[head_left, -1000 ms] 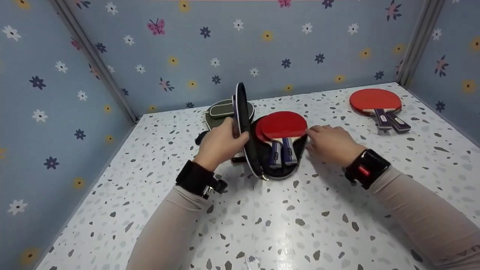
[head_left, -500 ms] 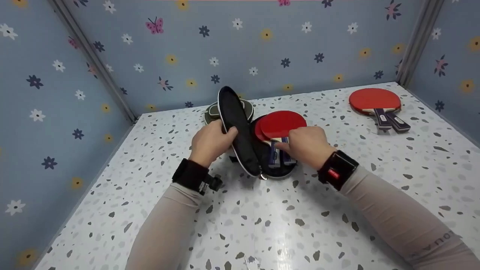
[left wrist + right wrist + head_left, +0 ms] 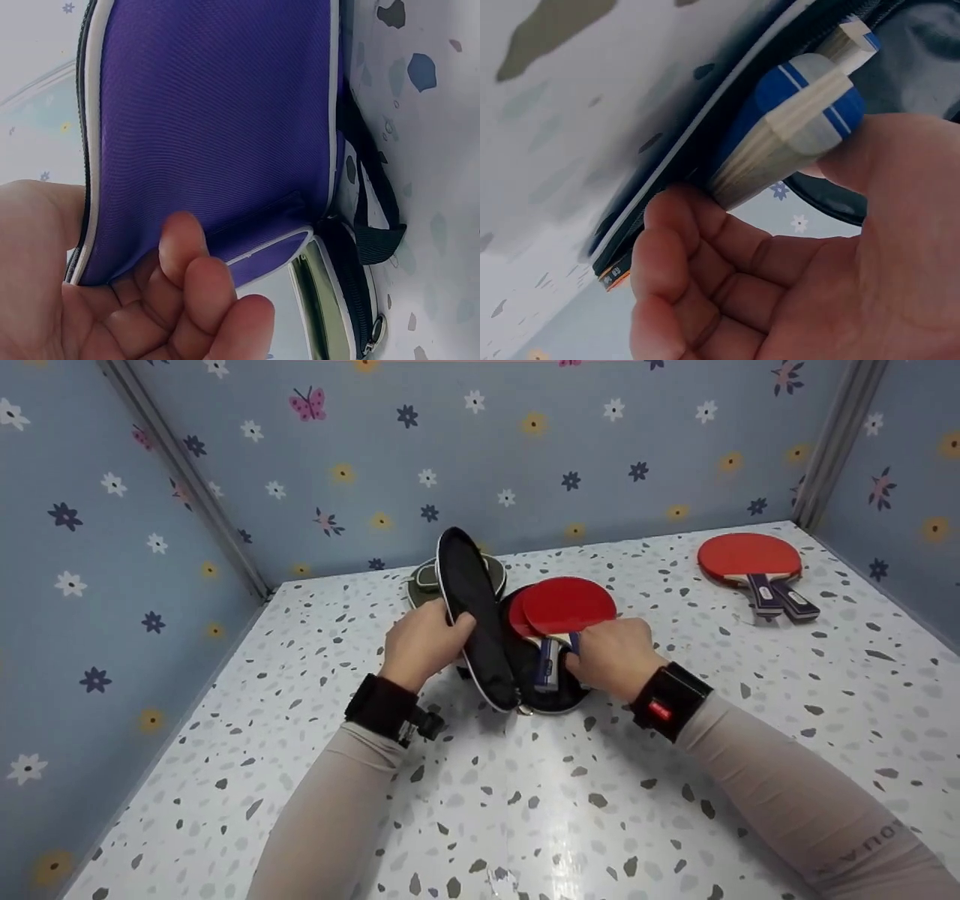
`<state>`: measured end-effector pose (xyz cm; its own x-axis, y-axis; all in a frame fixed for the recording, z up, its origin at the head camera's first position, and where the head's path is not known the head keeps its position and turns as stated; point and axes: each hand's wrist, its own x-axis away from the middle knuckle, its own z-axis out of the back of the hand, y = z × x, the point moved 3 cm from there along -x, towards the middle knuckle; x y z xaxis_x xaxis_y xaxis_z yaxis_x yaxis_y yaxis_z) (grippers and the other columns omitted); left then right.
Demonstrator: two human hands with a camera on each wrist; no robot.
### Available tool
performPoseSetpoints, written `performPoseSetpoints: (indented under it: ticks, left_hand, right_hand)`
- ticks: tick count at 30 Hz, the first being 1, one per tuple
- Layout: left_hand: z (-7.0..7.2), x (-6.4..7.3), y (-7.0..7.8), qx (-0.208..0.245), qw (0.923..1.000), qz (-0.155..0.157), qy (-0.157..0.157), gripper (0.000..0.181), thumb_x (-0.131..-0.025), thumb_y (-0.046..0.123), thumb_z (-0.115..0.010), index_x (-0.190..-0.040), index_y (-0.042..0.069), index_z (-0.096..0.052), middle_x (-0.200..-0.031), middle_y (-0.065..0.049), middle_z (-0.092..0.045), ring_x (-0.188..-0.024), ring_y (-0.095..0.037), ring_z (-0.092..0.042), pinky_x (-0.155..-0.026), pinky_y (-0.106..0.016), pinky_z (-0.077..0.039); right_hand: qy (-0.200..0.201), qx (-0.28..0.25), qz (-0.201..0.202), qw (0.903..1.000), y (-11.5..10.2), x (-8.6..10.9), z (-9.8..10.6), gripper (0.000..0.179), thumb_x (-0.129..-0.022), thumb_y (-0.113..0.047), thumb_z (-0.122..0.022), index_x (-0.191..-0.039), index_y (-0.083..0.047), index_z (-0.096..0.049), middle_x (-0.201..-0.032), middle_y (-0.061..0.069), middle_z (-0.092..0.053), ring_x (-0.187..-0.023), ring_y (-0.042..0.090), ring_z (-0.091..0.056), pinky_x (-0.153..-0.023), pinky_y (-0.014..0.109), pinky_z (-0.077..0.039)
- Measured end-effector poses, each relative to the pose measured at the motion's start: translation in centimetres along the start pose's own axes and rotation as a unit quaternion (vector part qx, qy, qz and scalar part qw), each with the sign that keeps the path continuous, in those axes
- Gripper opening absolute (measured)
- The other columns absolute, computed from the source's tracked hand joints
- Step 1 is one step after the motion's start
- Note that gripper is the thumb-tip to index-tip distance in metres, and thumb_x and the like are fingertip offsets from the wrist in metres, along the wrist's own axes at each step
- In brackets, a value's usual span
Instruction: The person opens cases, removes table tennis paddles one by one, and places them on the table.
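A table tennis bat case lies opened on the table, its lid (image 3: 480, 634) tilted up to the left. My left hand (image 3: 426, 641) holds the lid's edge, thumb on the black inside, fingers against the purple outer cloth (image 3: 217, 112). Two red bats overlap in the black lower half. Around the handle (image 3: 780, 127) of the upper bat (image 3: 571, 604), my right hand (image 3: 619, 656) curls its fingers and thumb, hiding most of that handle in the head view. Beside it, the lower bat's blue handle (image 3: 547, 666) shows uncovered.
Behind the lid lies a green case (image 3: 421, 594), partly hidden. Two more red-faced bats (image 3: 750, 559) are stacked at the back right of the speckled table (image 3: 525, 810). Flowered panels (image 3: 480, 450) enclose the table's back and sides.
My left hand has swung the lid further open to the left. My right hand has moved left from the case's right edge and taken hold of the upper bat's handle.
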<state>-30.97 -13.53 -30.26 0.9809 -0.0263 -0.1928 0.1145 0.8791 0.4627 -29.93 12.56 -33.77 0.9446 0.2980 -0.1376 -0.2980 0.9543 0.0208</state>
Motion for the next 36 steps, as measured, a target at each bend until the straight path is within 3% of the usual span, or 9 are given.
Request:
performPoseSetpoints:
  ticks: [7, 21, 27, 31, 33, 36]
  left_hand:
    - [-0.2, 0.1, 0.0, -0.009, 0.9999, -0.012, 0.000, 0.031, -0.104, 0.041, -0.055, -0.092, 0.014, -0.066, -0.085, -0.005, -0.071, -0.079, -0.028, -0.067, -0.074, -0.046, -0.053]
    - [-0.3, 0.3, 0.1, -0.009, 0.9998, -0.017, 0.000, 0.030, -0.105, 0.041, -0.055, -0.096, 0.016, -0.069, -0.086, -0.003, -0.073, -0.081, -0.027, -0.070, -0.078, -0.048, -0.055]
    - [-0.4, 0.3, 0.1, -0.004, 0.9998, -0.017, -0.006, 0.030, -0.107, 0.042, -0.054, -0.097, 0.017, -0.068, -0.085, -0.002, -0.073, -0.079, -0.026, -0.069, -0.077, -0.046, -0.053]
    - [-0.5, 0.3, 0.0, 0.002, 0.9998, -0.019, -0.010, 0.029, -0.108, 0.042, -0.053, -0.099, 0.017, -0.068, -0.085, -0.002, -0.073, -0.077, -0.025, -0.069, -0.076, -0.044, -0.052]
    - [-0.5, 0.4, 0.0, 0.004, 0.9998, -0.018, -0.010, 0.030, -0.108, 0.041, -0.053, -0.099, 0.017, -0.067, -0.085, -0.002, -0.073, -0.077, -0.025, -0.069, -0.075, -0.044, -0.052]
    - [-0.5, 0.4, 0.1, 0.006, 0.9998, -0.016, -0.010, 0.030, -0.107, 0.041, -0.053, -0.099, 0.016, -0.067, -0.084, -0.002, -0.073, -0.077, -0.025, -0.069, -0.075, -0.043, -0.052]
  right_hand:
    - [0.006, 0.031, 0.006, 0.9995, -0.2, 0.3, -0.4, 0.047, -0.101, -0.029, -0.066, -0.060, -0.009, -0.056, -0.059, 0.008, -0.054, -0.064, 0.032, -0.060, -0.059, 0.049, -0.051]
    - [-0.015, -0.014, -0.010, 0.9997, 1.2, 0.3, 0.1, 0.035, -0.100, -0.024, -0.066, -0.068, -0.009, -0.060, -0.065, 0.007, -0.057, -0.065, 0.030, -0.060, -0.059, 0.048, -0.053]
    - [0.011, -0.039, -0.009, 0.9991, 1.8, 0.4, 0.2, 0.032, -0.100, -0.018, -0.066, -0.071, -0.007, -0.059, -0.068, 0.009, -0.059, -0.065, 0.031, -0.062, -0.059, 0.052, -0.056]
    - [0.033, -0.038, 0.003, 0.9987, 1.7, 0.5, 0.3, 0.024, -0.101, -0.015, -0.065, -0.084, 0.000, -0.062, -0.069, 0.011, -0.059, -0.063, 0.033, -0.064, -0.057, 0.054, -0.058]
    - [0.032, -0.013, 0.018, 0.9992, 1.5, 0.6, 0.4, 0.020, -0.100, -0.014, -0.066, -0.092, 0.003, -0.062, -0.071, 0.012, -0.057, -0.062, 0.034, -0.064, -0.054, 0.055, -0.058]
    - [0.028, 0.004, 0.022, 0.9994, 1.5, 0.6, 0.4, 0.024, -0.101, -0.016, -0.067, -0.100, 0.007, -0.061, -0.071, 0.012, -0.056, -0.061, 0.034, -0.064, -0.053, 0.055, -0.058]
